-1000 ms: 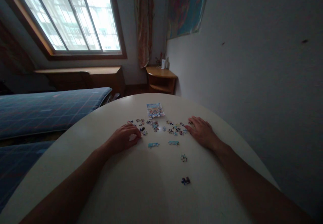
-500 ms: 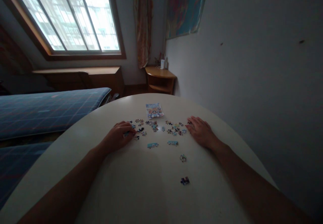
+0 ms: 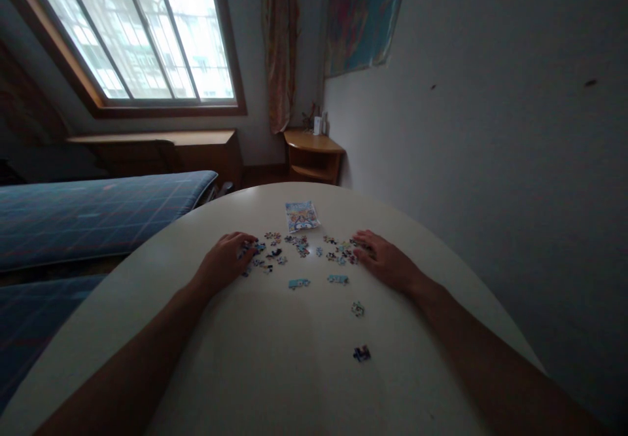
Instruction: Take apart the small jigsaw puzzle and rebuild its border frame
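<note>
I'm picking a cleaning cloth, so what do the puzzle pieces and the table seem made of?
Puzzle pieces: probably printed cardboard, being flat and patterned; too small to tell the finish. Table: perhaps laminate or painted wood, semi-glossy, as its smooth pale top shows a bright glint.

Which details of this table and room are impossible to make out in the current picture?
All in the head view:
Left hand: its own shape hides whether it grips any of the jigsaw pieces there.
Right hand: likewise, it hides what lies beneath it.
Printed picture sheet: its fine details are too small.
Blue plaid mattress: cut off by the left edge.
Wall poster: cut off by the top edge.
</note>
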